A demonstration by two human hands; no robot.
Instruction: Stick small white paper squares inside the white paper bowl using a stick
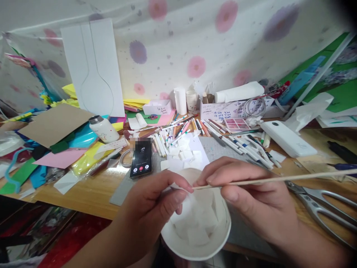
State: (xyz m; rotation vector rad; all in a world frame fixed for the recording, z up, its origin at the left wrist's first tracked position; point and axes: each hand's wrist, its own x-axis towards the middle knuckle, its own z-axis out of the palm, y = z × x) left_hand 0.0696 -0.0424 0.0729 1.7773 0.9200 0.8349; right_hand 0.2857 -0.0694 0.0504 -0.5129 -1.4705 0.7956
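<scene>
My left hand (pixel 152 208) is closed in a pinch on a small white paper piece (pixel 178 187) just above a white paper cup (pixel 195 245) that holds several white paper squares. My right hand (pixel 251 197) pinches a thin wooden stick (pixel 279 179) whose tip meets the paper piece at my left fingertips; the stick runs off to the right. The cup sits low between both hands, near the desk's front edge.
A phone (pixel 141 159) with a call screen lies on the wooden desk (pixel 92 193) beside cut paper squares (pixel 185 152). Several markers (pixel 178 132), metal scissors (pixel 320 203), a white power bank (pixel 287 138), a bottle (pixel 103 129), cardboard (pixel 55 124) and coloured paper crowd the desk.
</scene>
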